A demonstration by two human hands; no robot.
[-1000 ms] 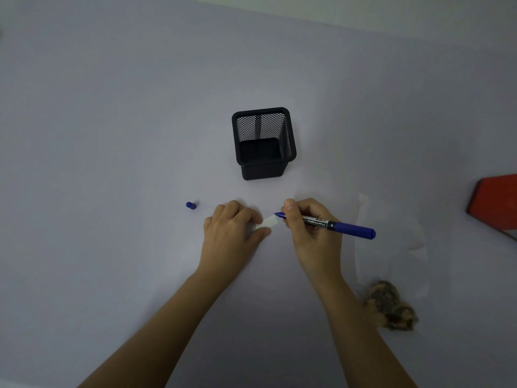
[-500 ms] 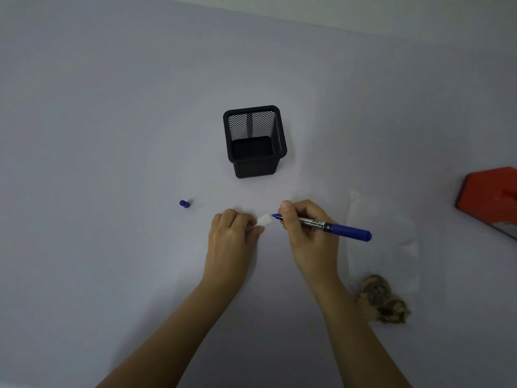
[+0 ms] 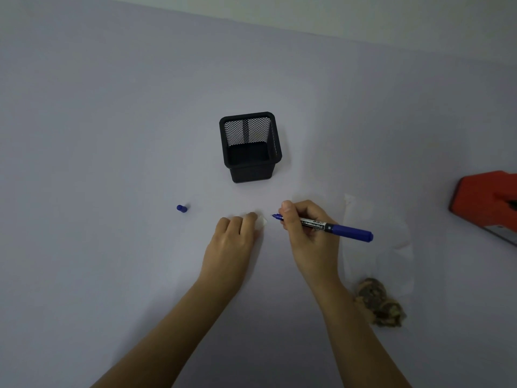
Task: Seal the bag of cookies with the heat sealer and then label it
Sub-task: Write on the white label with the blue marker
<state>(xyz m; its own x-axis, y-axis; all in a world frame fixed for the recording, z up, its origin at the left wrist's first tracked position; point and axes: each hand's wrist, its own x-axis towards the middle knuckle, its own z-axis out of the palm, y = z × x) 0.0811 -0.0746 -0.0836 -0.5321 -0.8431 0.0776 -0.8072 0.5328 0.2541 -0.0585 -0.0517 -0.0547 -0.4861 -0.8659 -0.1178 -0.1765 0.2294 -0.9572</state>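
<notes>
A small white label (image 3: 263, 221) lies on the table, and my left hand (image 3: 230, 242) pinches its left side with curled fingers. My right hand (image 3: 306, 228) grips a blue marker (image 3: 330, 227), uncapped, its tip pointing left a little short of the label. The marker's blue cap (image 3: 181, 208) lies apart on the left. A clear bag (image 3: 380, 247) with brown cookies (image 3: 379, 302) at its near end lies to the right of my right arm. The red heat sealer (image 3: 485, 200) sits at the right edge, partly cut off.
A black mesh pen holder (image 3: 250, 147) stands upright just beyond my hands. The pale table (image 3: 112, 135) stretches wide to the left and far side, ending at a wall along the top.
My left hand has slid its fingers further over the label, so less of it shows. The marker tip stays near the label's right edge. The view shifted slightly.
</notes>
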